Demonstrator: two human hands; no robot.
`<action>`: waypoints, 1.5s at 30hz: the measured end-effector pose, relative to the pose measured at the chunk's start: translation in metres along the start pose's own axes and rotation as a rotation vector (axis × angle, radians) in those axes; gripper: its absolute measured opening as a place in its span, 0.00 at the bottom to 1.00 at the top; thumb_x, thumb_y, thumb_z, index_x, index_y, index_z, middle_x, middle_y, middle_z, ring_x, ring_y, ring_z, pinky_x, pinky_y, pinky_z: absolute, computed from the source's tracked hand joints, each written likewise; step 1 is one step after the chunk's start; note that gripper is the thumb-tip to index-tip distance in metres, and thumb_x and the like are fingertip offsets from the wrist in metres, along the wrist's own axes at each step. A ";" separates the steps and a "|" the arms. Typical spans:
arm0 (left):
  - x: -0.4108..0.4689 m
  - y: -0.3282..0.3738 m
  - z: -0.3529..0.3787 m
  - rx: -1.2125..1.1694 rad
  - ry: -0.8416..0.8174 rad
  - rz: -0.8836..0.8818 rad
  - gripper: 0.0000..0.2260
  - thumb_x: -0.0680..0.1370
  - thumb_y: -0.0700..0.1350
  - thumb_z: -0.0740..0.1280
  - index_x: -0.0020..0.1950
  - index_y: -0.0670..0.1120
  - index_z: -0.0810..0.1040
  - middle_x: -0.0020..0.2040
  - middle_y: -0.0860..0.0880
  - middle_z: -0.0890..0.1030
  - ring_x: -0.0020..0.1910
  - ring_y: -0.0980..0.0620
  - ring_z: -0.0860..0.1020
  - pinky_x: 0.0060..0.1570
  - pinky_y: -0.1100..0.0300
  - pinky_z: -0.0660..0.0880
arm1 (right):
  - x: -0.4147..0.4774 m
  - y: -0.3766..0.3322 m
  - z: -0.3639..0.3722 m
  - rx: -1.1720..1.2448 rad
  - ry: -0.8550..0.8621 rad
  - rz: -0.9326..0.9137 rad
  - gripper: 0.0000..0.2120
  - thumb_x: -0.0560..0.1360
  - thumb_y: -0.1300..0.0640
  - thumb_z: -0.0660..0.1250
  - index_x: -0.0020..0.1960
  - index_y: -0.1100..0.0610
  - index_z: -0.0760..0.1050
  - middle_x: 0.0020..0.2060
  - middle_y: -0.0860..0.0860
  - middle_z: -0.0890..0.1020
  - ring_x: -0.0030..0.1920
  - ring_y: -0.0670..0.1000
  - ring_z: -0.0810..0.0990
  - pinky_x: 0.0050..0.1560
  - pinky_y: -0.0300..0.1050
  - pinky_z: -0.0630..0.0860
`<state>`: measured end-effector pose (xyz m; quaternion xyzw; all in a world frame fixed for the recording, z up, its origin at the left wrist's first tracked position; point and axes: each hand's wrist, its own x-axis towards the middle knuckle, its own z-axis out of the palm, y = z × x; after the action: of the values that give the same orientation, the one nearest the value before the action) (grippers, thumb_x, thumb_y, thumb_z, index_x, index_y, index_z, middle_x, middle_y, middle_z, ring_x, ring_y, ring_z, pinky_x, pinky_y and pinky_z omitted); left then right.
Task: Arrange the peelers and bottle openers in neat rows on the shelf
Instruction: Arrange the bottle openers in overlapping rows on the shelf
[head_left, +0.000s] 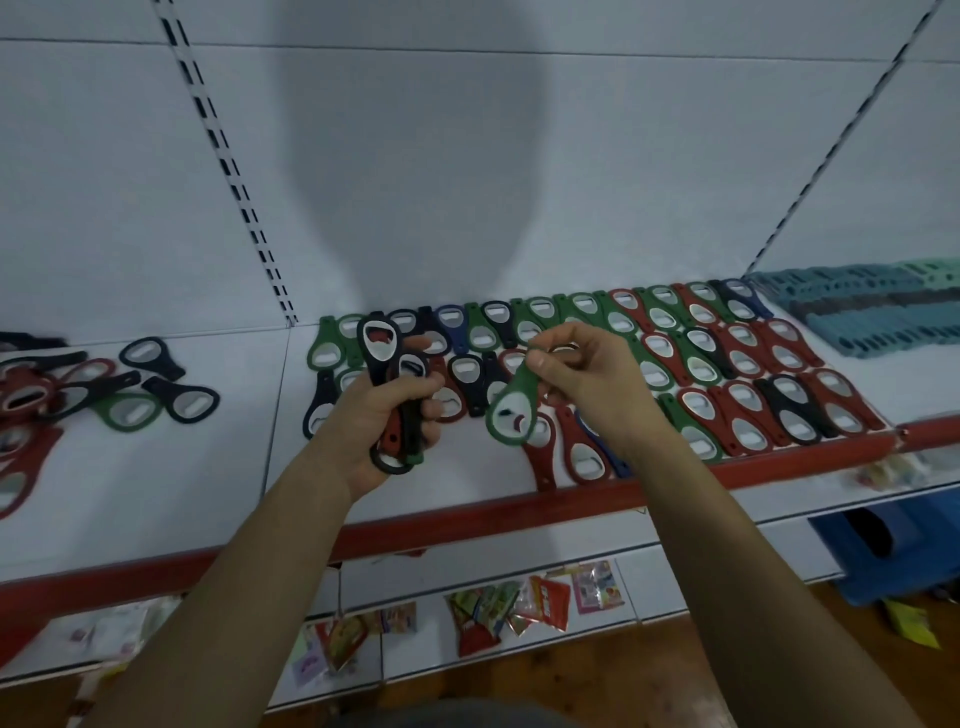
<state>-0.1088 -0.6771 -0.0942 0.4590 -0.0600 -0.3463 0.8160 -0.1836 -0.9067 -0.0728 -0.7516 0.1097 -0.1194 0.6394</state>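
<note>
A white panelled back wall (467, 156) fills the far half of the view, crossed by two slanting black-slotted uprights (228, 171) and a broad soft shadow in the middle. Below it runs the long white metal shelf (208, 493) with a red front edge. Beneath that, a lower white shelf (670, 566) carries bright foil snack packets (519, 608), with brown wooden floor (571, 670) nearer still and a blue plastic bin (883, 556) at the right. On the right half of the upper shelf, oval-headed plastic bottle openers (753, 364) in red, green, black and blue lie in overlapping rows from the back wall to the red edge. At the far right, blue-green plastic peelers (872, 312) lie packed side by side. At the left end of the shelf, a loose scatter of red, black and green openers (104, 395) lies well apart from the rows. The left hand (374, 415), held above the shelf, has its fingers curled round a bundle of black, red and green openers (382, 345). Just beside it, the right hand (597, 379) pinches the narrow handle of one green opener (511, 410) between thumb and fingertips, its metal-lined head hanging down to the left over the near end of the rows.
</note>
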 end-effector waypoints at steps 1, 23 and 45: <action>-0.001 0.001 -0.001 0.046 0.006 -0.002 0.15 0.76 0.37 0.71 0.61 0.43 0.75 0.43 0.45 0.77 0.33 0.52 0.75 0.30 0.61 0.73 | 0.001 0.003 0.004 -0.093 -0.035 -0.001 0.03 0.76 0.62 0.73 0.50 0.58 0.80 0.37 0.56 0.86 0.32 0.49 0.81 0.36 0.41 0.79; 0.004 -0.042 0.016 1.688 -0.196 0.508 0.20 0.78 0.58 0.71 0.67 0.52 0.76 0.58 0.57 0.71 0.52 0.54 0.76 0.50 0.52 0.79 | -0.023 0.041 -0.012 -0.692 -0.054 -0.288 0.09 0.76 0.61 0.72 0.54 0.53 0.85 0.47 0.45 0.87 0.45 0.47 0.84 0.50 0.46 0.80; 0.002 -0.049 0.022 1.821 -0.217 0.505 0.19 0.78 0.61 0.68 0.64 0.53 0.75 0.59 0.58 0.71 0.47 0.54 0.77 0.41 0.56 0.78 | -0.028 0.040 -0.026 -0.942 -0.223 -0.369 0.06 0.78 0.58 0.70 0.52 0.52 0.85 0.49 0.45 0.86 0.51 0.53 0.74 0.54 0.52 0.73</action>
<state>-0.1413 -0.7108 -0.1206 0.8573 -0.4798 -0.0206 0.1855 -0.2186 -0.9282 -0.1093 -0.9729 -0.0515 -0.0870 0.2080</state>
